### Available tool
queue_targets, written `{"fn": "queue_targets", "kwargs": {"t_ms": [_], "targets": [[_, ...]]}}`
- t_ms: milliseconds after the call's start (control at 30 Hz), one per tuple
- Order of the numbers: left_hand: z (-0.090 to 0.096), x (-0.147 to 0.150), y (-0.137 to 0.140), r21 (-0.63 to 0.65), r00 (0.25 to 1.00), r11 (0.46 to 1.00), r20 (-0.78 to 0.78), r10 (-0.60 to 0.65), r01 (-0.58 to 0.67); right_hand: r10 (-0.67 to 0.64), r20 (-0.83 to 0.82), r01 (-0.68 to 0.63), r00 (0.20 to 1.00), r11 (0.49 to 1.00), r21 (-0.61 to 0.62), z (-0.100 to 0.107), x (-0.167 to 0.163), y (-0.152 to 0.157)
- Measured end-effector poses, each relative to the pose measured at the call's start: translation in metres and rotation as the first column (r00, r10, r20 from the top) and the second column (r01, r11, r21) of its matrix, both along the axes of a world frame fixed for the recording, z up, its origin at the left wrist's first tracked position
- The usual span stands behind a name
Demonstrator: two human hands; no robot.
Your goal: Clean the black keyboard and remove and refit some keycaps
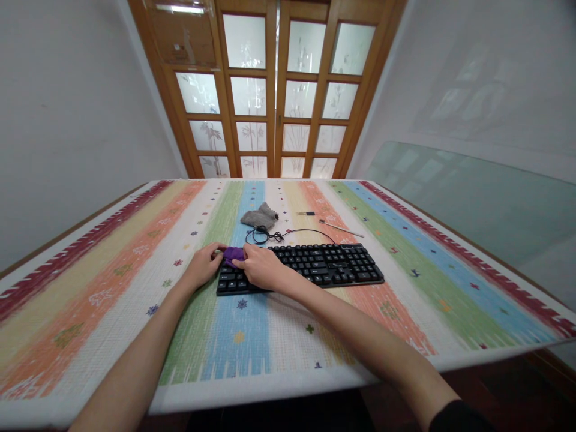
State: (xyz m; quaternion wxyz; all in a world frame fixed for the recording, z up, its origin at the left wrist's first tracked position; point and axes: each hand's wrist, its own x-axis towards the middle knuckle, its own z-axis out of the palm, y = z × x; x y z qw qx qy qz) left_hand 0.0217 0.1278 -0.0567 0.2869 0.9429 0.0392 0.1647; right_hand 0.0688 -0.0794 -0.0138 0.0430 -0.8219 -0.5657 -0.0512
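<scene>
A black keyboard (335, 264) lies flat on the table, its left end between my two hands. My right hand (261, 267) is closed on a purple cloth (233, 254) and presses it onto the keys near the keyboard's upper left corner. At the left end, my left hand (204, 264) grips the keyboard's edge, with its fingertips close against the cloth. My right hand covers some of the left-side keys. The keyboard's black cable (271, 236) lies partly coiled behind it.
A crumpled grey cloth (261, 216) rests behind the cable. Further right are a small black-ended brush (308, 213) and a thin stick-like tool (341, 228). A striped tablecloth (243, 336) covers the table. Beyond it stand wood-framed glass doors (273, 90).
</scene>
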Motion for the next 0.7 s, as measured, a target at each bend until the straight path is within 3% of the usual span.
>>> {"fn": "queue_targets", "kwargs": {"t_ms": [700], "targets": [[0.001, -0.001, -0.001, 0.009, 1.000, 1.000, -0.012, 0.005, -0.005, -0.015, 0.007, 0.016, 1.000, 0.996, -0.091, 0.015, 0.009, -0.013]]}}
